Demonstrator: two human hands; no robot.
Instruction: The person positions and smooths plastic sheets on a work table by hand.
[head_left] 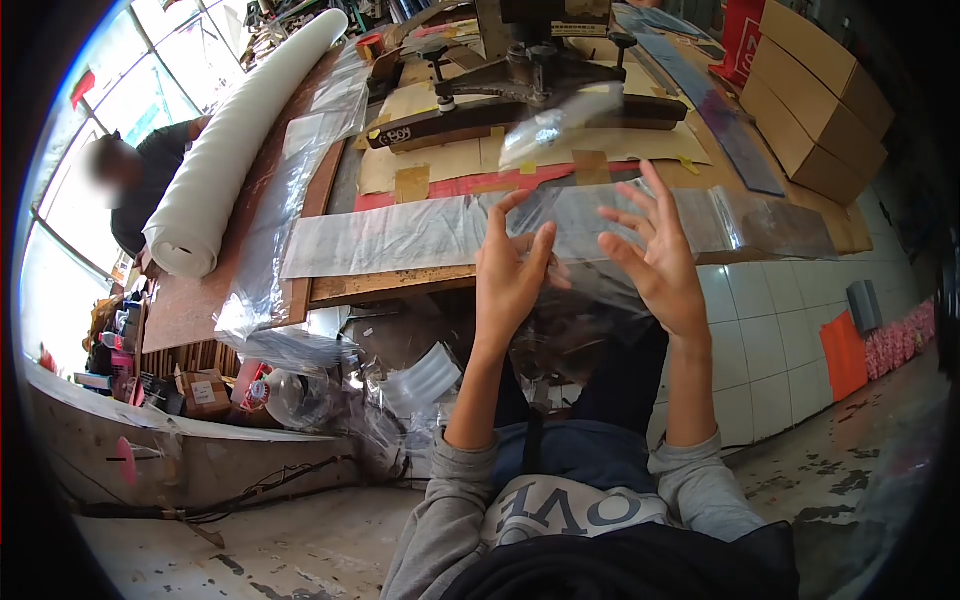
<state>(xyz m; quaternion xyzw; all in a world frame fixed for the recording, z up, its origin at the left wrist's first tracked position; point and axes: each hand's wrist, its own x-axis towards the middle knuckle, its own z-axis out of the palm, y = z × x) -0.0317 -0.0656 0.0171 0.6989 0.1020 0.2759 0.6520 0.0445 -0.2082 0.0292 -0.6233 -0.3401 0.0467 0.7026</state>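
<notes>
Both hands are raised over the near edge of the table, palms facing each other. My left hand [512, 270] has its fingers apart and bent, with nothing gripped. My right hand [660, 255] is spread too, its fingers pointing up and inward. Beneath and behind them a long clear plastic strip [390, 238] lies across the table's front. A blurred clear plastic piece [560, 128] hangs in the air beyond the hands, in front of the dark press bar [450, 125]. Whether it touches anything cannot be made out.
A large white roll [235, 150] lies along the table's left side, near more clear film [290, 190]. Cardboard boxes [810, 110] stand at the back right. Loose plastic [420, 380] is below the table edge. Another person [150, 175] is at the far left.
</notes>
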